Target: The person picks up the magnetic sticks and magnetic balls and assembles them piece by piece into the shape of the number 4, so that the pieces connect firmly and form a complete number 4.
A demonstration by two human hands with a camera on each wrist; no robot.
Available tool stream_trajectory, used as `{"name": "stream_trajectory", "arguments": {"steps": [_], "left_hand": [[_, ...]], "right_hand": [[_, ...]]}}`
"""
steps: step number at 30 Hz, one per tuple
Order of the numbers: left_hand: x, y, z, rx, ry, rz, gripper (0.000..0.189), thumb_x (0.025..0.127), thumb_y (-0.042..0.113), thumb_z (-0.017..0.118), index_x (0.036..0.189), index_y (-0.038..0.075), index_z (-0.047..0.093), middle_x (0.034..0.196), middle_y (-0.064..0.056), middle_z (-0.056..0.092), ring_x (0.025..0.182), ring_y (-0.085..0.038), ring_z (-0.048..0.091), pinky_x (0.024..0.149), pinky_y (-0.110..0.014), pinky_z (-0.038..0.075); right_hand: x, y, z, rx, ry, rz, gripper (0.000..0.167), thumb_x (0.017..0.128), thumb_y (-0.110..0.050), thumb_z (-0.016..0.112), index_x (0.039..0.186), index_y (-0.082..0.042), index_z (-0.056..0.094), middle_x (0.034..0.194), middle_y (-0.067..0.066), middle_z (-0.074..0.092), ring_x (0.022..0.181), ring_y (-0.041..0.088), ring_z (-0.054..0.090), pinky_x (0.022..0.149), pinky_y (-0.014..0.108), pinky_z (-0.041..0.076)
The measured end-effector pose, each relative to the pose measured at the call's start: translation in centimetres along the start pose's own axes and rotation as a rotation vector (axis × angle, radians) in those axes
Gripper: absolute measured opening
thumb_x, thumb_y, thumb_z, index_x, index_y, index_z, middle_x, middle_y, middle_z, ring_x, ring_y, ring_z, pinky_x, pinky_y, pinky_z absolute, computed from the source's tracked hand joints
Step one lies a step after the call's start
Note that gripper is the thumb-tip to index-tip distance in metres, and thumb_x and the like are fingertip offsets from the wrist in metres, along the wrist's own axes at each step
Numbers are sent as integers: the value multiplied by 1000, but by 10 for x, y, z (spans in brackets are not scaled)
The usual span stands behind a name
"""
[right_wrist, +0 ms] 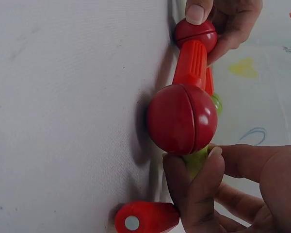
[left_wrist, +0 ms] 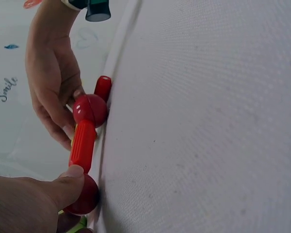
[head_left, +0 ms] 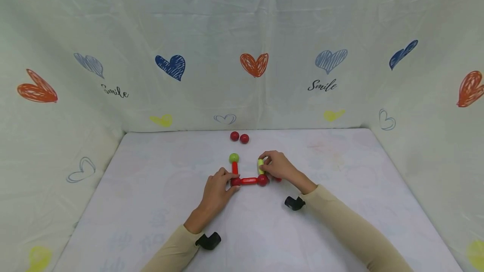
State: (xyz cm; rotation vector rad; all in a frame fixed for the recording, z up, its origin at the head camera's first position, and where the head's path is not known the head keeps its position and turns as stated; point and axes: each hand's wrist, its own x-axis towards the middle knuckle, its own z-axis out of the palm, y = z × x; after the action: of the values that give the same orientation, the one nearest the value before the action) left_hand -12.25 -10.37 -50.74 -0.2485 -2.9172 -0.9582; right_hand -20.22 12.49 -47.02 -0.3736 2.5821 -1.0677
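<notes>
Looks like a makeshift recording booth; can't tell whether in a home or lab. Hung with pale curtain [head_left: 211,24] beyond left hand [head_left: 217,189] and right hand [head_left: 279,166], also wrapping round to either side of them. Printed with hearts [head_left: 248,65] and "Smile" lettering [head_left: 322,85]. Furnished with a white-covered table [head_left: 340,150] under both hands. Shows black wrist cameras [head_left: 210,241] just behind the hands.

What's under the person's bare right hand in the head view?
Part of a red plastic rod shows below the right hand, which covers the rest. The hand also partly hides the yellow-green plastic rod it pinches.
</notes>
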Motion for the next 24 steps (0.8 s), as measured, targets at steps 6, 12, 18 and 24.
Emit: {"name": "stream_trajectory", "arguments": {"steps": [6, 12, 18, 24], "left_hand": [[0, 1, 0, 23, 8, 20, 38, 86, 19, 90, 122, 14, 80, 88, 5, 52, 78, -9, 46, 73, -29, 37], [0, 0, -1, 68, 15, 53, 37, 85, 19, 90, 120, 14, 81, 91, 4, 57, 82, -10, 49, 76, -31, 41], [-1, 3, -4, 145, 12, 93, 36, 87, 20, 90, 120, 13, 80, 101, 0, 61, 90, -16, 54, 81, -35, 46], [-2, 9, -5, 189, 30, 123, 38, 86, 18, 90, 121, 13, 79, 107, -3, 62, 97, -20, 56, 86, -40, 50]], "right_hand": [[1, 0, -1, 13, -26, 12, 33, 97, -6, 73, 128, 4, 68, 100, 15, 72, 63, 15, 66, 59, 25, 54], [2, 1, -1, 7, -35, 21, 34, 97, -7, 74, 129, 4, 67, 101, 15, 71, 63, 14, 66, 60, 26, 56], [2, 1, -2, 2, -41, 24, 35, 97, -7, 73, 129, 3, 68, 102, 14, 72, 66, 14, 67, 61, 27, 55], [2, 2, -4, -26, -32, 24, 32, 96, -9, 72, 126, 2, 70, 101, 12, 72, 73, 15, 66, 67, 28, 55]]}}
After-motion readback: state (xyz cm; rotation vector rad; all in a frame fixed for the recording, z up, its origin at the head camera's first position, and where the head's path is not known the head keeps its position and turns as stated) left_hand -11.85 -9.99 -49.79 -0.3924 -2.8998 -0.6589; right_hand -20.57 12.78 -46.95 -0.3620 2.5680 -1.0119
